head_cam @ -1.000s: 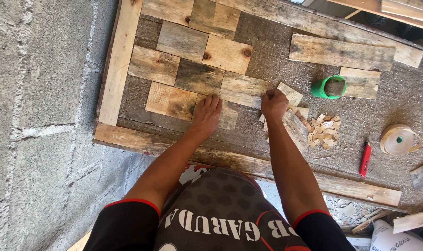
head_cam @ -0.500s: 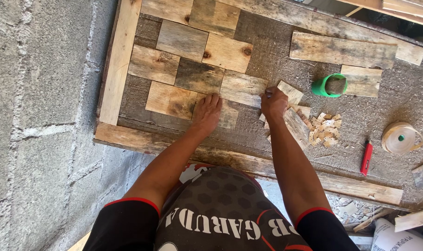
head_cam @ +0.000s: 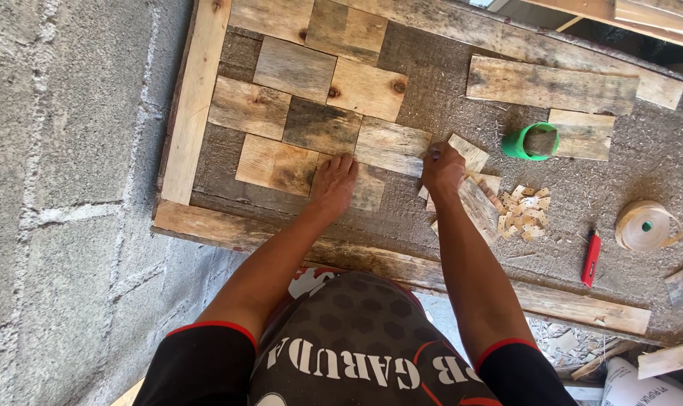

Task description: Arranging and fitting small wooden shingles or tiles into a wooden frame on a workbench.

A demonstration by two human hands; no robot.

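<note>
Wooden panel (head_cam: 206, 218) on concrete: left hand (head_cam: 332, 184) flat, fingers spread, pinning a plank tile (head_cam: 368, 188); right hand (head_cam: 441, 167) curled, its grasp unclear; press evenly, keeping seams tight

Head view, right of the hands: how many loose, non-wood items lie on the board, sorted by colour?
Green (cup): 1
Red (cutter): 1
Beige (tape roll): 1
Total: 3
</note>
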